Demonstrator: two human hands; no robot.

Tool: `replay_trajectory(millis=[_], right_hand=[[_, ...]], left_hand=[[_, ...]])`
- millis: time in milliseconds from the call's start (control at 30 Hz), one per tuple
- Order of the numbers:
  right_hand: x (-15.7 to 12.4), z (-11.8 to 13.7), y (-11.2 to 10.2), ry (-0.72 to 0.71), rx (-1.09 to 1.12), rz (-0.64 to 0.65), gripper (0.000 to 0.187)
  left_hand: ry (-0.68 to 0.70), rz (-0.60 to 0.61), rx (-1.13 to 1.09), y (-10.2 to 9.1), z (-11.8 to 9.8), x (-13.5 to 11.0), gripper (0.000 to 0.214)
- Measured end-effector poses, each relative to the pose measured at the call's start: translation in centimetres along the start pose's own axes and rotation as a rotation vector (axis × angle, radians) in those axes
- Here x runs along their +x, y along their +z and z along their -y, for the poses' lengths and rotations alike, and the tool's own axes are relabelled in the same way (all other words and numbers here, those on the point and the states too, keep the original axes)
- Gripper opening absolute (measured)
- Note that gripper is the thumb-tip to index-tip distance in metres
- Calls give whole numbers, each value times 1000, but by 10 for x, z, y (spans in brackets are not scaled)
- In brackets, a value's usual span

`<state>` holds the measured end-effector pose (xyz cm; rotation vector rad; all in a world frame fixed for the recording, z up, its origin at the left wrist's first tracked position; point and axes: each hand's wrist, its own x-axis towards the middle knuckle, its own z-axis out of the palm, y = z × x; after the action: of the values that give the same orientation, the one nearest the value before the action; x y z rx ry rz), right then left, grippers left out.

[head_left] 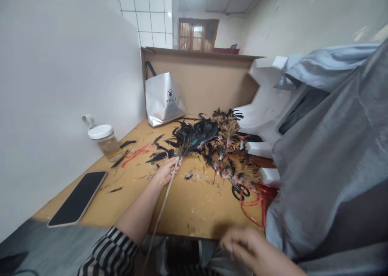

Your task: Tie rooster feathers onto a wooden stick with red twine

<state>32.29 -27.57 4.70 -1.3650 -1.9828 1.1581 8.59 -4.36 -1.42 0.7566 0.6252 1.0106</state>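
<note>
Striped sleeve (109,252) lowest in frame, at the table (197,215) edge. Far left: 1 dark phone (77,198) lying flat, 1 white-lidded jar (105,142) behind it. Left hand (166,171) closed around a thin stick (161,211), which slants up to a bunch of black feathers (194,136) resting mid-table. Right of that: brown feathers (232,156) heaped, scissors (239,190) and red cord (253,205) at their near side. Right hand (242,247) low, blurred; cannot tell its grip. Grey cloth (327,154) far right.
</note>
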Motion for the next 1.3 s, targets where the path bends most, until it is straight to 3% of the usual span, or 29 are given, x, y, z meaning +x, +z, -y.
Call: replay_trajectory(millis=[133, 233, 300, 400, 533, 667, 833, 933, 1133, 1300], right_hand=[[97, 3, -28, -48, 176, -192, 31], [174, 6, -32, -1, 420, -395, 33], [213, 4, -29, 46, 561, -432, 36], [248, -2, -25, 16, 735, -405, 34], [267, -8, -27, -35, 887, -372, 34], [280, -17, -29, -32, 959, -349, 32], [292, -34, -25, 10, 844, -369, 27], [296, -41, -24, -4, 754, -411, 24], [299, -48, -20, 21, 692, -447, 23], [298, -47, -13, 97, 730, -339, 23]], left_hand=[[30, 0, 53, 18, -7, -1, 25], [63, -8, 135, 28, -16, 1, 24], [105, -11, 176, 32, -22, 5, 24], [138, -9, 238, 36, -29, 12, 24], [160, -43, 272, 32, -30, 22, 27], [177, -111, 215, 14, -22, 31, 32], [134, -137, 246, -2, -14, 29, 37], [142, -143, 301, 2, -14, 25, 39], [210, -290, 507, 17, -10, 20, 44], [292, -270, 592, 20, -6, 19, 49]])
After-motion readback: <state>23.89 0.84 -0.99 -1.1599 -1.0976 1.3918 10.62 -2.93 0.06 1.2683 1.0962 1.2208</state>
